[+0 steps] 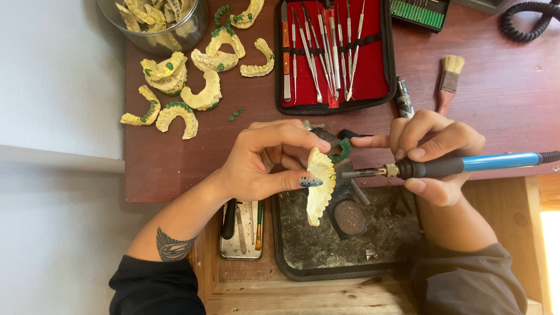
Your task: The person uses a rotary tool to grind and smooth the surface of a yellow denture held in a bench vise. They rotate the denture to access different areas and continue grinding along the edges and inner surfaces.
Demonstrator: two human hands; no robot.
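My left hand (265, 163) pinches a pale yellow dental cast (319, 188) between thumb and fingers, holding it on edge above a dark tray (303, 256). A green wax strip (341, 151) curls along the cast's top. My right hand (434, 154) grips a heated wax tool with a blue and black handle (466, 164). Its metal tip (356, 173) points left and sits just right of the cast, close to the green wax. The index finger of that hand stretches toward the cast.
Several yellow casts with green wax (175, 87) lie at the back left beside a glass bowl (160, 26) of more. A red open case of metal instruments (332, 55) and a brush (449, 79) lie behind. A small metal tin (242, 230) sits left of the tray.
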